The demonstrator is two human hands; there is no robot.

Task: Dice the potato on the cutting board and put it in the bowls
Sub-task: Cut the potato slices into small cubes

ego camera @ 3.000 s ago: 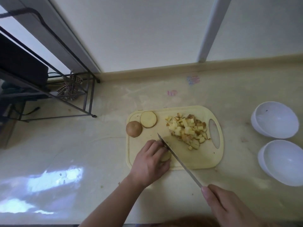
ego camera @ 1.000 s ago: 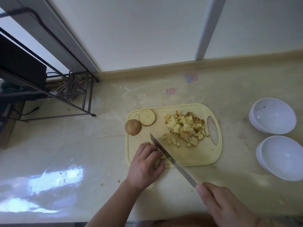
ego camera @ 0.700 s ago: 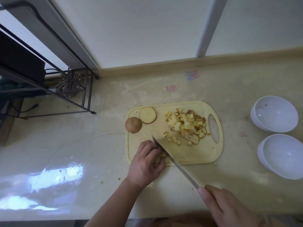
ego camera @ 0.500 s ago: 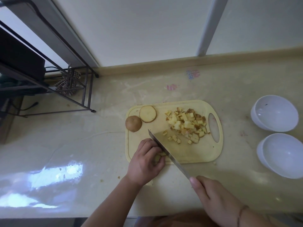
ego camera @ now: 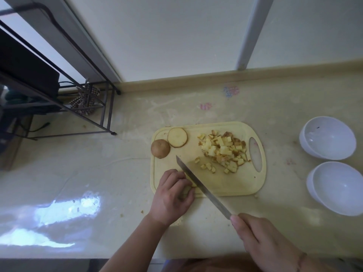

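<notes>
A pale yellow cutting board (ego camera: 231,183) lies on the counter. My left hand (ego camera: 171,195) presses down on a potato piece (ego camera: 191,184) at the board's near left corner; most of that piece is hidden under my fingers. My right hand (ego camera: 263,244) grips the handle of a long knife (ego camera: 202,187), whose blade slants across the board right beside my left fingers. A heap of diced potato (ego camera: 224,150) sits at the board's far right. A round slice (ego camera: 177,137) and a brown potato end (ego camera: 160,148) lie at the far left corner. Two empty white bowls (ego camera: 327,137) (ego camera: 338,187) stand to the right.
A black metal rack (ego camera: 82,107) stands at the far left of the counter, with a dark appliance on it. The wall and a raised ledge (ego camera: 216,77) run along the back. The counter's front edge is close to my body.
A few new cubes lie loose beside the heap since three seconds ago. The knife has kept rising and falling next to my left fingers, its tip now a little farther left.
</notes>
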